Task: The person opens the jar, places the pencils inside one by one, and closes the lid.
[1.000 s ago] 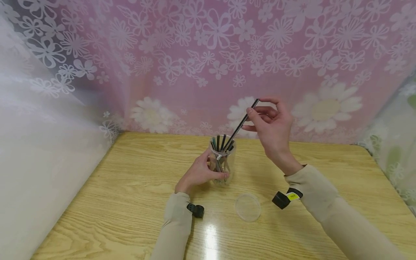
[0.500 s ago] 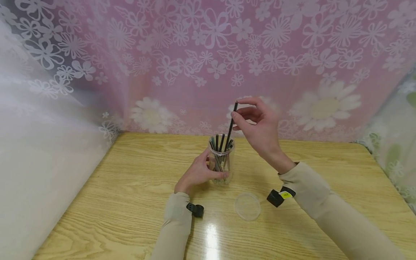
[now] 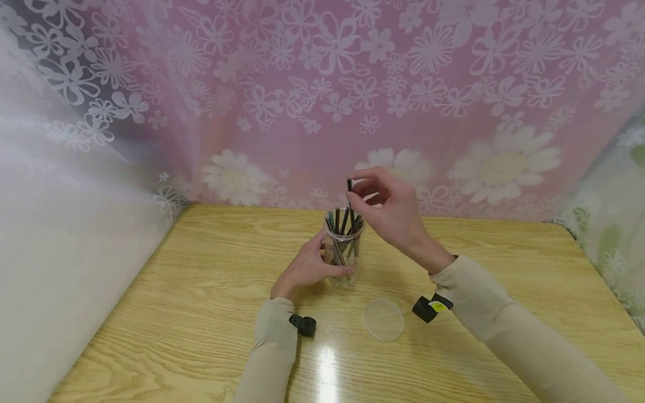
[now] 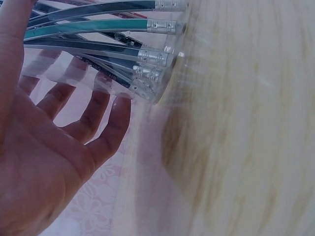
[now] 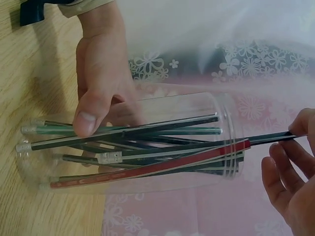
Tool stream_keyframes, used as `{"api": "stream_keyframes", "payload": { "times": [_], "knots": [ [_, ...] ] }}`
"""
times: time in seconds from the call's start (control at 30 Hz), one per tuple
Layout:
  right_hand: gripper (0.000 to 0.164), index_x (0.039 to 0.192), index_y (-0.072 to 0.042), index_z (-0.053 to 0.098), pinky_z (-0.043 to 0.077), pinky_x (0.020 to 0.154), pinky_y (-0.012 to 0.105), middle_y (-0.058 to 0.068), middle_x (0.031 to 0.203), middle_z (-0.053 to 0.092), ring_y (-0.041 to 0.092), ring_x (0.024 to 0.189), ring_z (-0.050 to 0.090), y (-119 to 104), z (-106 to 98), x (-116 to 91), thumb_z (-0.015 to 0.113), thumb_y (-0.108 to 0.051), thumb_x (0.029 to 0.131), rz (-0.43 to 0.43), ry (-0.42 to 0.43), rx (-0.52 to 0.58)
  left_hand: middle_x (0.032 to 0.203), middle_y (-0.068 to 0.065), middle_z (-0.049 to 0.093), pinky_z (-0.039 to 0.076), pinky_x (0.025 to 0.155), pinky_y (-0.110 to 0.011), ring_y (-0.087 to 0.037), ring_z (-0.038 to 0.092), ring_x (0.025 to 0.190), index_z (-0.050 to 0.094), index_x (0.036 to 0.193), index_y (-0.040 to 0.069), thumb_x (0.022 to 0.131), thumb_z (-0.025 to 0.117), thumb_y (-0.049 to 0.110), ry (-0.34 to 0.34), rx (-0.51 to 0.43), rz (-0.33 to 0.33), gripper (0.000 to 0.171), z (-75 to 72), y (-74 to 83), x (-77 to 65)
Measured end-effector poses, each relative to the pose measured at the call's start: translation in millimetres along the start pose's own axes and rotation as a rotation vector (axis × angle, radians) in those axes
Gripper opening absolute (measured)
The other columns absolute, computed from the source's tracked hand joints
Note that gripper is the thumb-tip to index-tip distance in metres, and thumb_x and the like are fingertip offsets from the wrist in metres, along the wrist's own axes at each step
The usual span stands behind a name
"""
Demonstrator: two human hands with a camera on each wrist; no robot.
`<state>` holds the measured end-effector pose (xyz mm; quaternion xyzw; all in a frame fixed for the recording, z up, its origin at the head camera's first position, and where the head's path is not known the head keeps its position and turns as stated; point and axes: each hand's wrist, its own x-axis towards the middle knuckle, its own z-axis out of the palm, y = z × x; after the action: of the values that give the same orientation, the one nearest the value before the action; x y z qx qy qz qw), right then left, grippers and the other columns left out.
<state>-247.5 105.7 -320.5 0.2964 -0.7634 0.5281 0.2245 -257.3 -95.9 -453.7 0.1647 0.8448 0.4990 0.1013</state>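
A clear plastic jar (image 3: 356,258) stands upright on the table, holding several pencils. My left hand (image 3: 304,270) grips its lower left side, the thumb across the front. Through the wall in the left wrist view, a green pencil (image 4: 88,28) and dark ones show their metal ferrules near the base. My right hand (image 3: 392,211), above the mouth, pinches the top of a dark pencil (image 5: 268,138) between thumb and fingers. That pencil is nearly upright, its ferrule end inside the jar above the base. A red pencil (image 5: 147,167) leans among the others in the right wrist view.
A round clear lid (image 3: 383,320) lies flat on the wooden table (image 3: 201,313), in front of the jar and slightly right. Behind the table hangs a pink flowered curtain (image 3: 282,129), with pale sheeting (image 3: 75,224) at the left.
My right hand has moved left and down, bringing the slanted pencil nearly upright and deeper into the jar. The left hand and jar have stayed in place.
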Motion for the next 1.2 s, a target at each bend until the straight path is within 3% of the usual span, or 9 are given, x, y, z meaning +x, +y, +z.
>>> {"api": "stream_keyframes", "payload": {
  "times": [0.17, 0.4, 0.77, 0.97, 1.2],
  "knots": [
    [0.029, 0.118, -0.004, 0.069, 0.056, 0.075, 0.022, 0.01, 0.097, 0.073, 0.015, 0.086, 0.069, 4, 0, -6, 0.073, 0.001, 0.09, -0.014, -0.035, -0.045, 0.104, -0.004, 0.055, 0.044, 0.069, -0.037, -0.02, 0.051, 0.073, 0.05, 0.132, 0.041, 0.078, 0.088, 0.044, -0.004, 0.002, -0.004, 0.066, 0.0, -0.1, 0.5],
    [0.023, 0.112, -0.008, 0.068, 0.058, 0.081, 0.035, 0.008, 0.104, 0.073, 0.016, 0.092, 0.069, 10, 1, -12, 0.071, -0.001, 0.09, -0.001, -0.09, -0.1, 0.105, -0.004, 0.056, 0.045, 0.069, -0.038, -0.02, 0.052, 0.073, 0.044, 0.14, 0.05, 0.077, 0.089, 0.046, -0.005, -0.003, 0.0, 0.077, -0.8, -0.2, 0.0],
    [0.011, 0.1, -0.011, 0.071, 0.057, 0.086, 0.046, 0.006, 0.1, 0.074, 0.024, 0.093, 0.069, 14, 3, -17, 0.07, -0.007, 0.09, 0.034, -0.151, -0.224, 0.106, -0.005, 0.057, 0.045, 0.069, -0.038, -0.019, 0.051, 0.069, 0.039, 0.145, 0.055, 0.077, 0.089, 0.047, -0.011, -0.017, 0.0, 0.084, -1.6, 0.6, -2.2],
    [0.008, 0.096, -0.012, 0.073, 0.057, 0.086, 0.046, 0.006, 0.098, 0.075, 0.026, 0.096, 0.069, 16, 3, -17, 0.071, -0.009, 0.089, 0.044, -0.17, -0.257, 0.11, -0.003, 0.058, 0.046, 0.071, -0.038, -0.02, 0.054, 0.073, 0.04, 0.145, 0.053, 0.077, 0.089, 0.048, -0.006, -0.013, -0.007, 0.084, -1.1, 0.1, -2.4],
    [0.006, 0.095, -0.014, 0.073, 0.056, 0.086, 0.047, 0.004, 0.097, 0.073, 0.024, 0.097, 0.066, 21, 4, -18, 0.069, -0.013, 0.09, 0.069, -0.217, -0.302, 0.097, -0.005, 0.056, 0.044, 0.067, -0.036, -0.019, 0.049, 0.067, 0.037, 0.145, 0.057, 0.078, 0.088, 0.046, -0.01, -0.01, 0.019, 0.085, -1.1, -0.7, -1.1]
  ]
}}
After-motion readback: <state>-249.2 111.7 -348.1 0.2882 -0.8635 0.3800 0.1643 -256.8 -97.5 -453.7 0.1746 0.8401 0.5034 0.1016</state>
